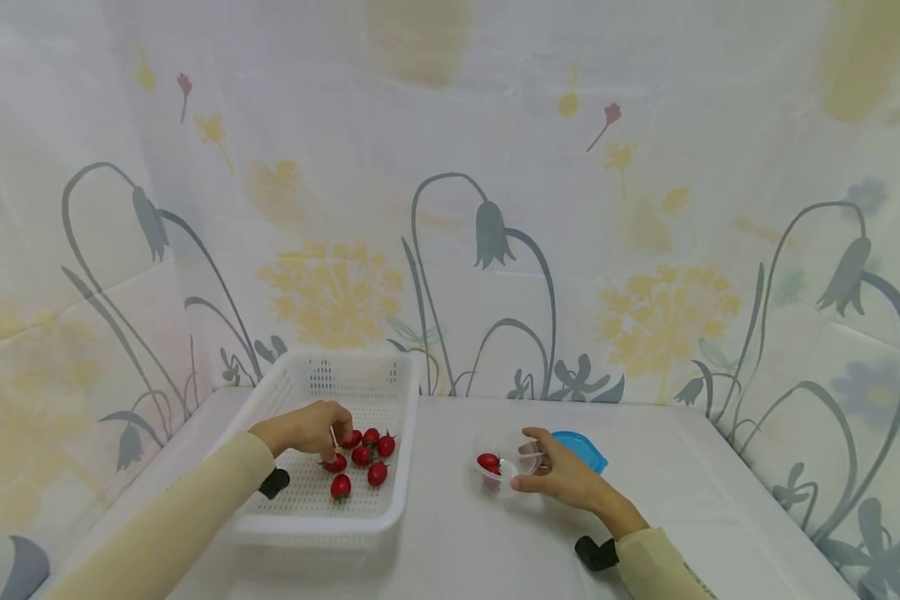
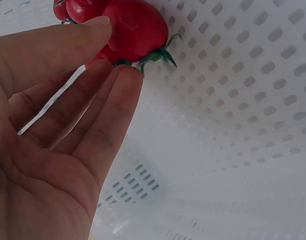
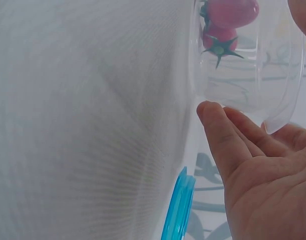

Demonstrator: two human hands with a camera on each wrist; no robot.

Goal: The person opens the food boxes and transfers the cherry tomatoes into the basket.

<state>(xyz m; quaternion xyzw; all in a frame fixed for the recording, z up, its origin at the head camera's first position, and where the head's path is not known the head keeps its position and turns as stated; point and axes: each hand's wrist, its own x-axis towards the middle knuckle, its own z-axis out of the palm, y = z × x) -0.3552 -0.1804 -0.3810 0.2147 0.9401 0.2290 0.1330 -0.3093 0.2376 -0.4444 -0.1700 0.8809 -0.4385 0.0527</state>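
Observation:
My left hand reaches into a white perforated basket. Its thumb and fingertips pinch a red cherry tomato with a green stalk end, as the left wrist view shows. Several more cherry tomatoes lie on the basket floor around the fingers. With thumb and fingers on opposite sides, my right hand holds a small clear plastic container upright on the table. Inside it are cherry tomatoes, two of them plain in the right wrist view.
A blue lid lies on the white-covered table just behind the right hand. Behind the table hangs a flower-printed sheet, close to the basket's far edge. The basket's raised walls surround the left hand.

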